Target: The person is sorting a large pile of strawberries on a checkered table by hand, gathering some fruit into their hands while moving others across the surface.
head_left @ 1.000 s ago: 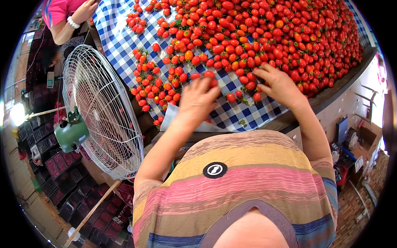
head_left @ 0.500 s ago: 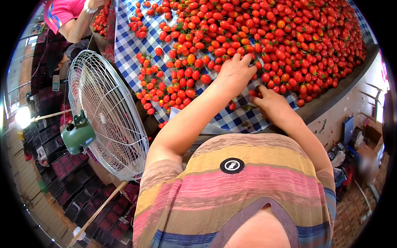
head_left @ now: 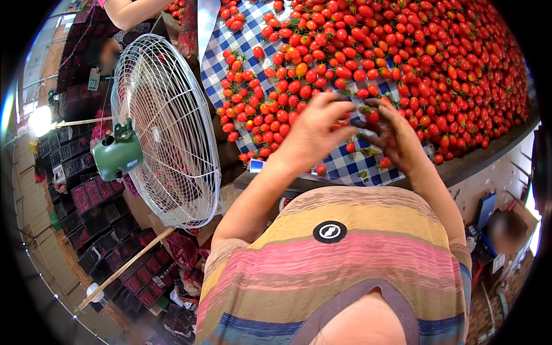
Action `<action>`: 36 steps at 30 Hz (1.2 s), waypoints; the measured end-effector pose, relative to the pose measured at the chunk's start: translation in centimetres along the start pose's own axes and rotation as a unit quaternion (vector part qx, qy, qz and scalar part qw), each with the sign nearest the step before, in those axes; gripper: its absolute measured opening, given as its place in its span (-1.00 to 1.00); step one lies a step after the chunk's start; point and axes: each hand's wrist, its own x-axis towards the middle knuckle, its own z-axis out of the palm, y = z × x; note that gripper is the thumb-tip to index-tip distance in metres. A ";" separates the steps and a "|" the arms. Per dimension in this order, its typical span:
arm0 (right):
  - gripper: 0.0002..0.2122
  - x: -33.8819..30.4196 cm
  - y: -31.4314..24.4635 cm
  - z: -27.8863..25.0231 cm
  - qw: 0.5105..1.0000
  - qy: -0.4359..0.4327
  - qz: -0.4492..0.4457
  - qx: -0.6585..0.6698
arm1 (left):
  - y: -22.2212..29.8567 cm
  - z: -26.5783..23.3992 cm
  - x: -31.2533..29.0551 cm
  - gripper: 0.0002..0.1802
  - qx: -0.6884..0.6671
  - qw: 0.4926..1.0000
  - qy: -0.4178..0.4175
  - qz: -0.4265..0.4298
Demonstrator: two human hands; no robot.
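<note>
Red cherry tomatoes [head_left: 448, 75], some with green stems, lie heaped on a blue-and-white checked cloth [head_left: 336, 167]. My left hand [head_left: 316, 129] is over the near edge of the heap, its fingers pointing toward my right hand and smeared by motion. Whether it holds anything is unclear. Facing it, my right hand [head_left: 399, 138] has its dark-stained fingers curled round a cherry tomato [head_left: 372, 117]. Just below the hands, a few loose tomatoes and green leafy scraps [head_left: 367, 152] rest on the cloth.
A large wire-caged fan [head_left: 164, 132] with a green motor stands close on the left. Dark crates [head_left: 98, 195], several holding red fruit, are on the floor beyond it. Another person's arm [head_left: 135, 11] shows at the upper left. The table's dark rim [head_left: 483, 158] curves along the right.
My hands have drawn up to face each other, and the right now has a tomato between its fingers. The whole view has shifted, and the other person's arm has moved partly out of sight.
</note>
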 end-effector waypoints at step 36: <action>-0.63 3.3 -0.3 -1.7 0.943 -0.120 0.003 0.310 | -9.4 -3.8 8.2 -0.50 0.372 0.905 0.203 0.043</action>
